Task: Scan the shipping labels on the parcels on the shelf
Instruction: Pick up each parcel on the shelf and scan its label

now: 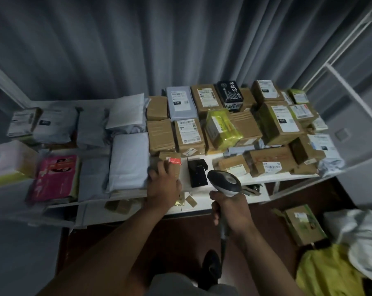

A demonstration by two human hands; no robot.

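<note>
Most of the work appears to lie ahead: the pictures give no sign of which labels are already read, and a great many parcels crowd the shelf [253,178], so I judge the scanning to be somewhere in its course with plenty left.

The left hand [164,185] rests on a small brown parcel [170,162] at the shelf's front edge, near the middle, fingers curled over its near end as if steadying or turning it. That parcel bears a red-and-white sticker [174,160] on top; whether a barcode label faces up there cannot be told.

The right hand [231,210] grips the handle of a grey-and-white scanner [224,181], its head pointing up the shelf, just right of a flat black packet [197,173] lying on bare white shelf.

The parcels fall into two groups. Toward the left end lie soft pale-grey mailer bags [128,161], most showing no label, and a pink packet [56,177] at the front left. Toward the right end, brown cartons [189,135] are stacked closely back to front, many with white labels face up, with a yellow-green wrapped parcel [222,129] tilted among them and a black tin [229,96] near the back edge. The blank-faced mailers will likely need turning over.
</note>
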